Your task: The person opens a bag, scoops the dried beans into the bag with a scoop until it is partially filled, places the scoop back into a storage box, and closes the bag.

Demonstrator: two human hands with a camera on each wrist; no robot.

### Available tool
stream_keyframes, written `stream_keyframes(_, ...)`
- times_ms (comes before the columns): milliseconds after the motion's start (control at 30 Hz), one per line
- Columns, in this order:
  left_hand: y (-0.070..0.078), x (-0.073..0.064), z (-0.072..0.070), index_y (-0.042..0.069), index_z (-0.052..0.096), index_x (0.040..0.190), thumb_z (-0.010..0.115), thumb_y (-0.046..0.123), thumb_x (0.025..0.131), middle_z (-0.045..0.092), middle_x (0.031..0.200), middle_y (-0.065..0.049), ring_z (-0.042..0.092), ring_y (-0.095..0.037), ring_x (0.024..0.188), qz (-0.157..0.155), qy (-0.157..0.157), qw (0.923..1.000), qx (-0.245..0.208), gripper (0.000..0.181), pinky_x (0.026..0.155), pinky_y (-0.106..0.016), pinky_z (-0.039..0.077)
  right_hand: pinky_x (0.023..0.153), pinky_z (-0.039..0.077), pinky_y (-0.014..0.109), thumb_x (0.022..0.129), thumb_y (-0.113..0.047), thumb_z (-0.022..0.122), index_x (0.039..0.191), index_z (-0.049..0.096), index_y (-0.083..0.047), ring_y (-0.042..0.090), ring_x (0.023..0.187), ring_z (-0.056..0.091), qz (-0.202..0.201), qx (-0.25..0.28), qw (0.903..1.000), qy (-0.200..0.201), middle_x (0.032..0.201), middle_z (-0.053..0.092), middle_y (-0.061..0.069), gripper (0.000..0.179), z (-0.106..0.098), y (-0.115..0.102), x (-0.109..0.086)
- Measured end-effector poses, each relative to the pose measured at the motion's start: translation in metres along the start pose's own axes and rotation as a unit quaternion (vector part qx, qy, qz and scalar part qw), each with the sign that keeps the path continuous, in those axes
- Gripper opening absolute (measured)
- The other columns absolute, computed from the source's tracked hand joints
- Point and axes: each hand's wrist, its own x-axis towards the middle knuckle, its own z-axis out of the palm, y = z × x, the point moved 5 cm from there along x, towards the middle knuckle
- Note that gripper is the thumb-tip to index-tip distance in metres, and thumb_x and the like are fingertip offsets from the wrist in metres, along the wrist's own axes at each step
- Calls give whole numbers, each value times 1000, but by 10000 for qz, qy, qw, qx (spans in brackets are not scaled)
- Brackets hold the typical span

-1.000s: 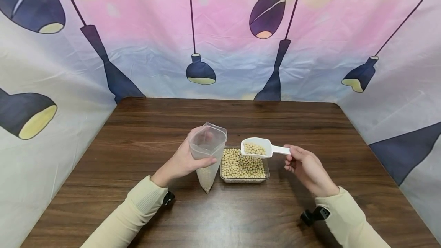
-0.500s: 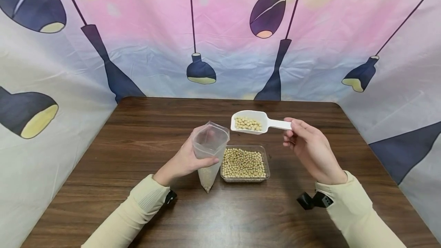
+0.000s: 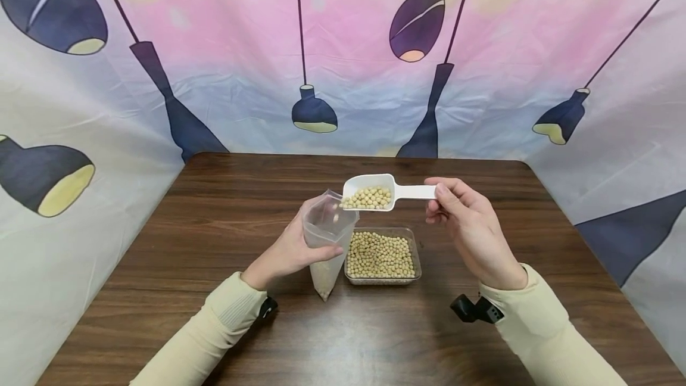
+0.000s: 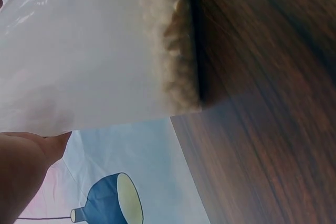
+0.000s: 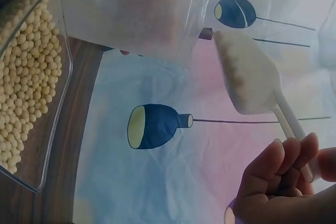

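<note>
L hand (image 3: 289,255) grips translucent plastic bag (image 3: 331,236), pointed at btm; R hand (image 3: 474,231) pinches smooth white plastic scoop (image 3: 395,186) w/ round pale-yellow beans (image 3: 371,198), lip over bag's mouth. Clear rect. plastic tub (image 3: 383,282) of beans beside bag.

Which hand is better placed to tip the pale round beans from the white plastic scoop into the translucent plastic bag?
Probably the right hand: it grips the scoop by its handle, with beans at the lip, above the mouth of the bag. The left hand is busy holding the bag.
</note>
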Motion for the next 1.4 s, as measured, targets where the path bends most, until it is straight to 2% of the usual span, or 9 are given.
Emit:
stream_keyframes(233, 0, 0, 1, 17, 29, 148, 81, 6, 77, 46, 131, -11, 53, -27, 112, -88, -3, 9999, -65, 89, 88, -36, 50, 72, 48, 25, 102, -18, 52, 115, 61, -4, 14, 76, 54, -314, -446, 9985, 108, 81, 58, 3, 22, 5, -6, -1)
stream_keyframes(400, -1, 1, 1, 18, 29, 148, 81, 6, 77, 46, 131, -11, 53, -27, 112, -151, -1, 9999, -73, 89, 88, -38, 51, 72, 48, 26, 102, -17, 52, 114, 62, -6, 15, 75, 55, -576, -995, 9930, 253, 80, 58, 4, 20, 8, -11, -2)
stream_keyframes(567, -2, 0, 1, 19, 28, 149, 81, 8, 78, 46, 133, -12, 52, -28, 114, -216, 32, 9998, -24, 89, 89, -39, 51, 72, 49, 26, 101, -16, 53, 113, 63, -5, 20, 75, 56, -908, -1697, 9806, 369, 80, 59, 7, 19, 13, -15, -3)
stream_keyframes(700, -3, -1, 1, 21, 28, 149, 81, 10, 78, 45, 135, -10, 52, -27, 116, -281, 9, 9996, 5, 90, 91, -41, 49, 69, 49, 24, 101, -11, 53, 112, 62, 2, 20, 74, 56, -1256, -1994, 9711, 367, 78, 58, 10, 20, 17, -18, -4)
stream_keyframes(933, -3, 1, 0, 20, 28, 149, 82, 9, 77, 47, 134, -10, 51, -27, 117, -225, 2, 9997, 38, 91, 92, -42, 49, 66, 47, 22, 100, -6, 52, 114, 63, 1, 16, 77, 58, -1963, -2674, 9432, 200, 80, 59, 15, 19, 22, -22, -9)
stream_keyframes(1067, -3, 2, 1, 21, 28, 149, 81, 5, 77, 48, 132, -11, 51, -28, 117, -94, -12, 10000, 29, 91, 91, -42, 49, 64, 46, 21, 98, 0, 53, 113, 64, 2, 15, 77, 58, -2405, -2656, 9324, 474, 81, 60, 10, 19, 20, -28, -16)
stream_keyframes(1200, -2, 3, 2, 19, 29, 149, 81, 2, 76, 50, 130, -13, 52, -30, 115, 106, 3, 9999, 70, 91, 89, -39, 50, 67, 47, 20, 96, 5, 52, 110, 62, 12, 14, 75, 58, -2805, -2034, 9338, 893, 79, 61, 9, 18, 6, -34, -24)
stream_keyframes(1300, -1, 3, 1, 17, 29, 149, 81, 1, 76, 50, 129, -14, 53, -31, 114, 190, 29, 9998, 76, 90, 89, -36, 49, 67, 47, 19, 97, 3, 52, 108, 62, 15, 14, 72, 57, -2652, -1885, 9372, 1255, 76, 60, 7, 18, -12, -34, -29)
stream_keyframes(1400, -2, 1, 1, 17, 29, 149, 80, 2, 77, 51, 128, -13, 53, -31, 114, 193, 47, 9997, 112, 89, 90, -35, 48, 61, 44, 20, 99, -4, 53, 108, 65, 5, 12, 66, 52, -1936, -2689, 9335, 1369, 75, 59, 5, 18, -27, -26, -33)
